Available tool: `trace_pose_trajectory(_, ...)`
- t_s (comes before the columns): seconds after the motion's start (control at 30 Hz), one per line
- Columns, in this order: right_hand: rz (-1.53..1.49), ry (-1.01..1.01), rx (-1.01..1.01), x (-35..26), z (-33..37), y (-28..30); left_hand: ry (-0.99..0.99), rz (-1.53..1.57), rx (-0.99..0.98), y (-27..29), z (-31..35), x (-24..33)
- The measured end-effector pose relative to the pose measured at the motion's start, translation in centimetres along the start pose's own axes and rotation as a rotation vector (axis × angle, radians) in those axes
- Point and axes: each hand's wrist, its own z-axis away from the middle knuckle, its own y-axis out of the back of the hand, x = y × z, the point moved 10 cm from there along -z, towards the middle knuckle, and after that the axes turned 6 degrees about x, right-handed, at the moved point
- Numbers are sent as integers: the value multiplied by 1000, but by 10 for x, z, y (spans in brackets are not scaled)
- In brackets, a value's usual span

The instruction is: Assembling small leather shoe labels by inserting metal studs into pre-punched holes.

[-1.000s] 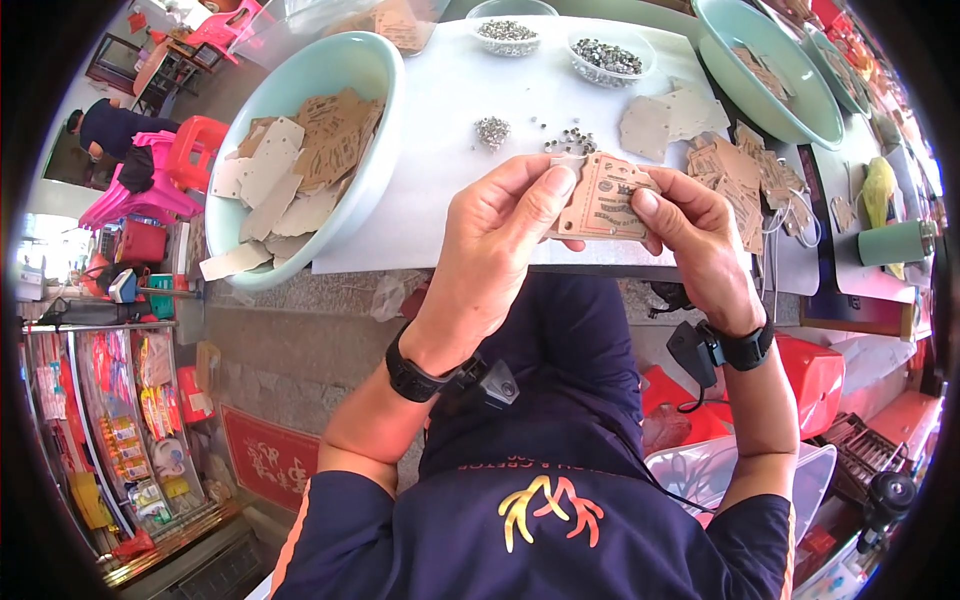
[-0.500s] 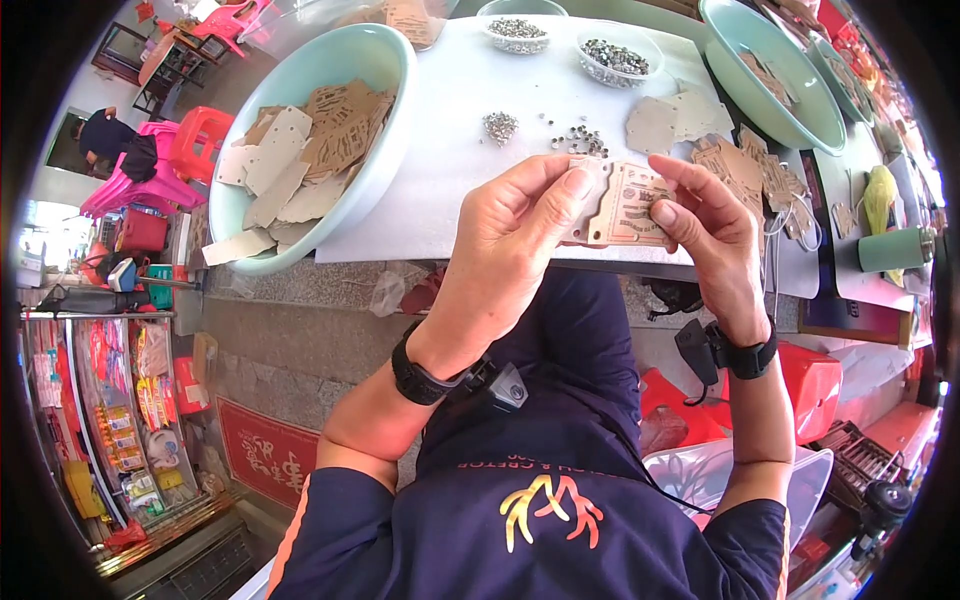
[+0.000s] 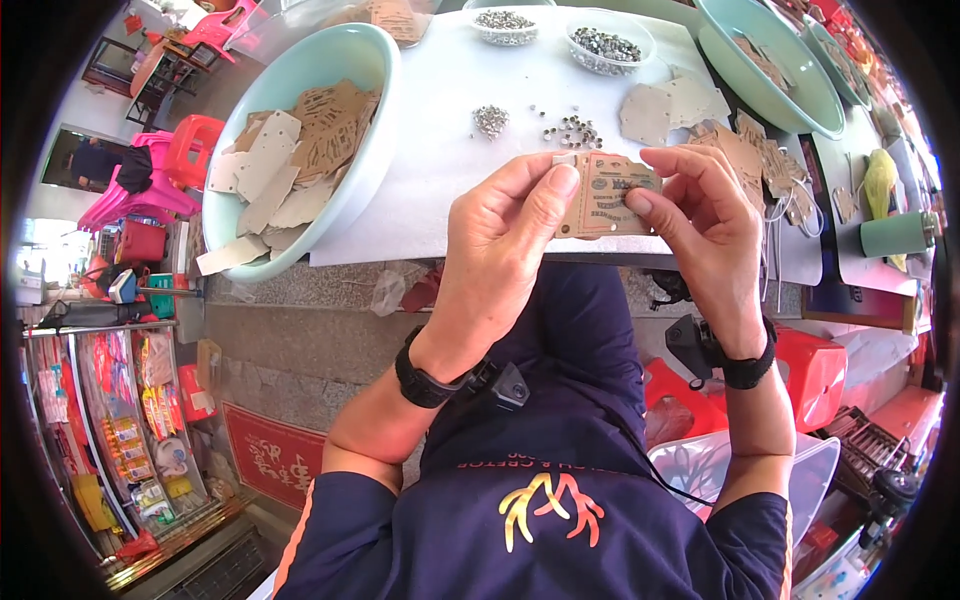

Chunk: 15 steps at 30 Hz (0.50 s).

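Above the table's front edge I hold a small stack of printed brown cardboard cards (image 3: 607, 192) with shaped edges and small holes. My left hand (image 3: 505, 235) pinches its left end, thumb on top. At the right end, my right hand (image 3: 705, 215) grips the edge between thumb and curled fingers. Just beyond the cards lie loose metal eyelets (image 3: 573, 131) and a little heap of small silver metal pieces (image 3: 490, 121). Farther right are plain greyish cards (image 3: 648, 110) and a pile of brown printed cards (image 3: 735, 155).
A pale green basin (image 3: 374, 135) full of cards stands at the left of the white table (image 3: 430, 190). Two clear bowls (image 3: 505, 28) (image 3: 612, 50) of metal pieces sit at the back. Another green basin (image 3: 822, 118), white cord (image 3: 815, 222) and a green cylinder (image 3: 893, 235) are at right.
The cards, earlier fanned apart with a pale one on the left, now lie more nearly over each other with a brown printed face showing. Both hands have shifted slightly left.
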Motion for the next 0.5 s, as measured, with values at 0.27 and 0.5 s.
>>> trace_pose_trajectory(0.27,10,-33,4,9,0,-1,-18,-27,-24,3,-2,0)
trace_pose_trajectory(0.5,-44,-100,8,16,1,-4,-36,-17,-16,5,-1,0)
